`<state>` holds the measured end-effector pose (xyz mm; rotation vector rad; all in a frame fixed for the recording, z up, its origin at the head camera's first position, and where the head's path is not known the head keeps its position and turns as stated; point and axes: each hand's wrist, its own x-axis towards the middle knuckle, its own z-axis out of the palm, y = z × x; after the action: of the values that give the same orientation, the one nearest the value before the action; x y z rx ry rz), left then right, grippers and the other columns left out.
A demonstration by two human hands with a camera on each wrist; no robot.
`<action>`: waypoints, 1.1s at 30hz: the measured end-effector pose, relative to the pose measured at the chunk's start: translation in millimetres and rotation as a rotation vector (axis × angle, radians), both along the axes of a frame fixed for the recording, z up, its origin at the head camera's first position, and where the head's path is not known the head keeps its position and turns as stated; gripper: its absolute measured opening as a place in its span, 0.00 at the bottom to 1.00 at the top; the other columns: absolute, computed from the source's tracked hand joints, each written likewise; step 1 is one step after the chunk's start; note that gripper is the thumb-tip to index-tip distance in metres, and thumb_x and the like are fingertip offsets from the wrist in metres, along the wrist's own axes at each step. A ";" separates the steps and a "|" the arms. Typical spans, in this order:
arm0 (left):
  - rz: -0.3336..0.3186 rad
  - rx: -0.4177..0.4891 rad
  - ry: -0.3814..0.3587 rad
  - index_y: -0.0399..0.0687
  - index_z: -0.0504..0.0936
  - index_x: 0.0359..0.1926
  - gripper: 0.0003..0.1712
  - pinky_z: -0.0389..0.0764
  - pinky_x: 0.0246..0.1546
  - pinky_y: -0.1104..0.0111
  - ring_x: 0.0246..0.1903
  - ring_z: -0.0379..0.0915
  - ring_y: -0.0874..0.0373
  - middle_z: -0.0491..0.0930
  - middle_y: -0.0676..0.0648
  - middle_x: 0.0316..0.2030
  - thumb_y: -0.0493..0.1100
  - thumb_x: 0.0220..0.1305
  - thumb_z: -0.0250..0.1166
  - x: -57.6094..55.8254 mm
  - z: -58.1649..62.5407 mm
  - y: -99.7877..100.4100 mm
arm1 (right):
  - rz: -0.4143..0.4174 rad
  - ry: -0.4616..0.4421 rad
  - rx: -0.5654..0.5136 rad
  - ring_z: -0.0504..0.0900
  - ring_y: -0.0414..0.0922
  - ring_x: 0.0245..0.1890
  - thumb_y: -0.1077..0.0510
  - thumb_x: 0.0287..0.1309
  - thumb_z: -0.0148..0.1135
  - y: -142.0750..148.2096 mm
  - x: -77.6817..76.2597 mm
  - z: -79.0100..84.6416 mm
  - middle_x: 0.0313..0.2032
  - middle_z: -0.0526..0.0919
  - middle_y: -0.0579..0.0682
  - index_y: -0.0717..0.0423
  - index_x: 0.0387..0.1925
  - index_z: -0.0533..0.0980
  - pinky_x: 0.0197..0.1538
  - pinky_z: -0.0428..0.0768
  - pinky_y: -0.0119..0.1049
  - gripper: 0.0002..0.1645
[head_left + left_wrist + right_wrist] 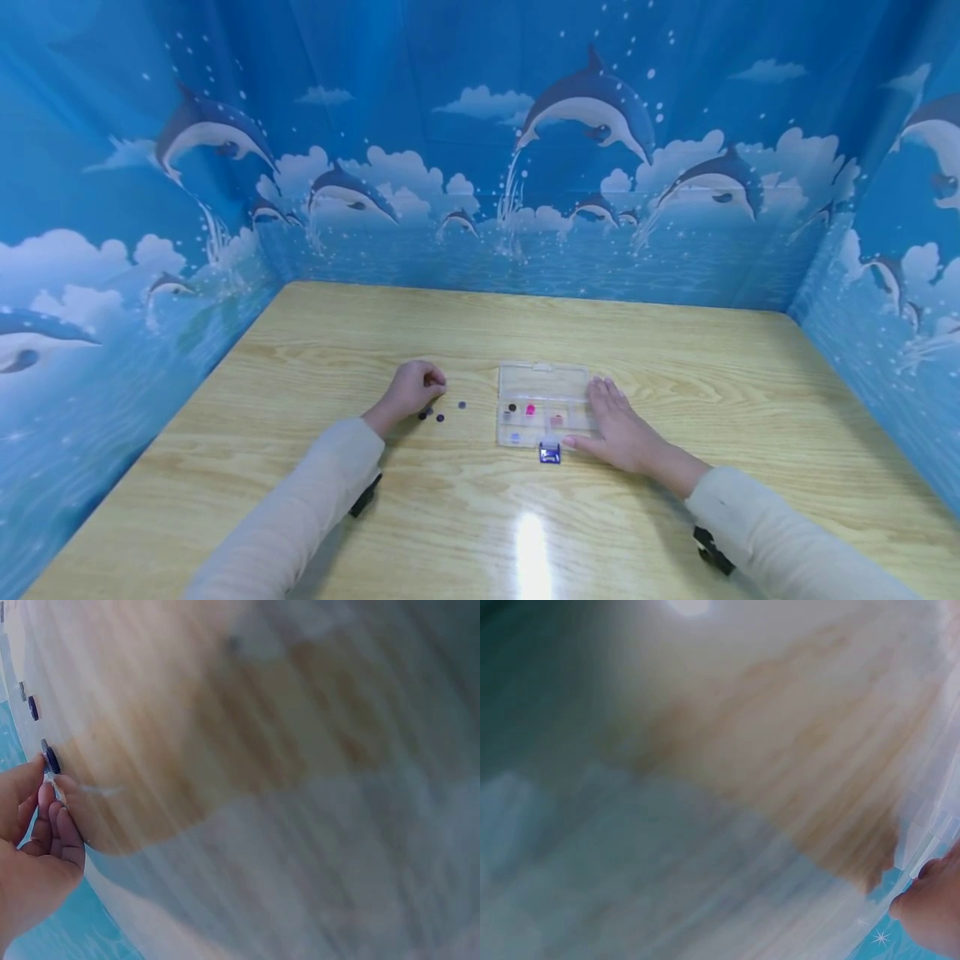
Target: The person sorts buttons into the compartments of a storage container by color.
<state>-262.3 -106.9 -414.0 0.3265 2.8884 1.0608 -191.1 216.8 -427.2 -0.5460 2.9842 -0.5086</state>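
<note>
In the head view, my left hand [417,388] is over the table with fingers curled in and fingertips close to the thumb. Several small dark discs [440,418] lie just below and beside it. The left wrist view has a dark disc [52,760] right at the thumb tip; I cannot tell whether a piece is pinched. A clear compartment box [543,383] lies with its lid folded back. Black [512,407] and pink [530,410] pieces are inside. My right hand [621,429] rests along its right side, fingers extended, thumb at the front edge.
A small dark blue square piece [550,452] sits at the box's front edge. The wood-grain table [360,333] is bounded by a dolphin-print curtain [420,242] at the back and sides. Light glares off the tabletop near the front.
</note>
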 end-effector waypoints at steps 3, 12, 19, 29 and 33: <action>-0.002 -0.015 0.004 0.36 0.81 0.32 0.04 0.76 0.33 0.71 0.29 0.72 0.58 0.80 0.43 0.28 0.33 0.54 0.65 -0.6 -0.8 0.3 | 0.001 0.002 -0.003 0.41 0.65 0.70 0.31 0.56 0.51 0.0 -0.2 -0.2 0.68 0.45 0.71 0.76 0.66 0.44 0.70 0.46 0.56 0.60; -0.015 -0.039 0.015 0.36 0.80 0.31 0.03 0.75 0.32 0.71 0.28 0.71 0.59 0.79 0.44 0.27 0.33 0.54 0.65 -0.4 -1.2 0.9 | 0.001 -0.007 -0.011 0.41 0.65 0.70 0.32 0.56 0.51 -0.1 0.2 0.6 0.68 0.44 0.71 0.76 0.66 0.44 0.70 0.45 0.56 0.60; -0.034 -0.042 0.009 0.36 0.80 0.31 0.03 0.73 0.29 0.74 0.26 0.70 0.60 0.78 0.45 0.26 0.34 0.56 0.64 -0.8 -0.2 0.9 | 0.010 -0.011 -0.018 0.40 0.66 0.70 0.33 0.57 0.50 0.0 2.0 3.1 0.68 0.44 0.71 0.76 0.66 0.44 0.70 0.45 0.56 0.58; -0.019 -0.046 -0.012 0.38 0.79 0.28 0.04 0.70 0.26 0.75 0.25 0.68 0.60 0.76 0.46 0.25 0.36 0.56 0.65 -1.0 -1.3 -0.8 | 0.013 -0.006 -0.017 0.41 0.66 0.70 0.33 0.58 0.50 -0.6 2.6 3.6 0.68 0.44 0.72 0.76 0.66 0.44 0.70 0.45 0.56 0.58; -0.016 -0.060 -0.016 0.39 0.78 0.27 0.06 0.69 0.25 0.75 0.24 0.67 0.60 0.75 0.47 0.24 0.38 0.57 0.65 0.1 -0.3 -1.3 | 0.011 -0.003 -0.014 0.41 0.66 0.70 0.33 0.57 0.50 -0.3 2.4 2.9 0.68 0.44 0.71 0.76 0.66 0.44 0.70 0.45 0.56 0.58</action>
<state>-262.2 -108.2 -414.2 0.3359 2.8920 0.9671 -188.7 216.5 -424.3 -0.5625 2.9746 -0.5298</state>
